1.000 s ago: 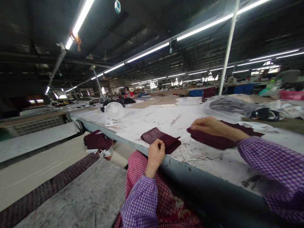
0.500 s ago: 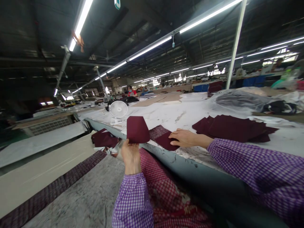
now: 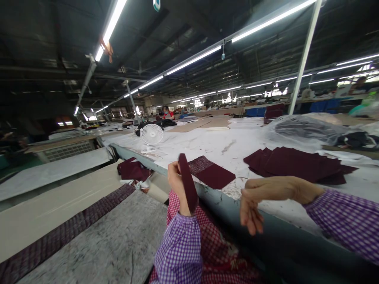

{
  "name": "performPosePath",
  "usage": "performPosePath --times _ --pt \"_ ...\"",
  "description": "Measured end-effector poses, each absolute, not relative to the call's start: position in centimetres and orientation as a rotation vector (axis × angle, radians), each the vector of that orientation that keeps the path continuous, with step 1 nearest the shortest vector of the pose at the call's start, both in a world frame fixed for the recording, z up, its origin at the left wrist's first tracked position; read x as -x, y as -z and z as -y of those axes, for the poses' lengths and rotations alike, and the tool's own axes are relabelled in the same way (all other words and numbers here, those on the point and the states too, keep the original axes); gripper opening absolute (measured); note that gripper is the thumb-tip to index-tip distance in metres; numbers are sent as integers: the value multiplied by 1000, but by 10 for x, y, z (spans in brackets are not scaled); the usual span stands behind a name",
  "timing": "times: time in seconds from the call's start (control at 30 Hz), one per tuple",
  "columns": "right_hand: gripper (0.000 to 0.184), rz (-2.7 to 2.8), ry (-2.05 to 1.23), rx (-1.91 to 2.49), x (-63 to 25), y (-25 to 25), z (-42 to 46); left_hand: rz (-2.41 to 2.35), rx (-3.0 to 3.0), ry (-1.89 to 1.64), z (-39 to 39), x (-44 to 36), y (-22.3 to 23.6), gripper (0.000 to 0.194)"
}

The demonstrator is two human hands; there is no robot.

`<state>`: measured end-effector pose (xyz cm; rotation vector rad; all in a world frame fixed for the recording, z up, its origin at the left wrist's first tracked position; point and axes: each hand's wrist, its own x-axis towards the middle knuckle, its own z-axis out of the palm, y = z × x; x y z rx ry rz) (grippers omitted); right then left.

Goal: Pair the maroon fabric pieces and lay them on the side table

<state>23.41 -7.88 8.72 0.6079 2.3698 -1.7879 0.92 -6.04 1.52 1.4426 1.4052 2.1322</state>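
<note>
My left hand (image 3: pixel 176 180) is closed on a maroon fabric piece (image 3: pixel 188 184), which is turned nearly edge-on above the table's front edge. Beside it on the white tabletop (image 3: pixel 192 142) lies a second fabric piece (image 3: pixel 217 176), flat, maroon with a speckled greyish end. My right hand (image 3: pixel 263 195) hangs in the air at the table edge, to the right of that flat piece and apart from it. Its fingers droop loosely, with nothing visible in them. Farther right, a spread stack of maroon pieces (image 3: pixel 296 162) rests on the table.
A small white fan (image 3: pixel 152 134) stands on the table at the back left. Clear plastic sheeting (image 3: pixel 308 128) lies at the back right. Left of the table are maroon scraps (image 3: pixel 134 170) and a dark fabric strip (image 3: pixel 74 225). A person in red (image 3: pixel 168 113) is far off.
My right hand has left the flat piece and moved right, toward me. The piece in my left hand has turned from face-on to nearly edge-on. The view has shifted slightly left.
</note>
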Motion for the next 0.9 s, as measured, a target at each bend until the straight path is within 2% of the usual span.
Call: performPosePath --times 0.17,0.27,0.5,0.63,0.7,0.77,0.83,0.9 --pt "89 -2022 2124 -383 -224 -71 89 -1821 -1535 -2325 70 -16 -25 14" --pt "90 -1937 2228 -428 -223 -63 87 -1707 -1619 -2355 77 -19 -29 14" --pt "70 -2079 2766 -930 -213 -65 88 -1200 -1844 -2520 89 -31 -31 16" --pt "50 -2325 2963 -1119 -206 -69 80 -877 -2163 -2403 100 -38 -27 12" --pt "45 -2512 2909 -1337 -210 -70 73 -768 -2261 -2309 104 -36 -25 18" --pt "51 -2615 2715 -1517 -220 -70 66 -836 -2173 -2300 104 -31 -25 31" --pt "58 -2639 2503 -1549 -232 -67 62 -1122 -1984 -2293 99 -27 -28 38" --pt "63 -2656 2334 -1516 -243 -62 62 -1441 -1931 -2113 88 -27 -33 39"
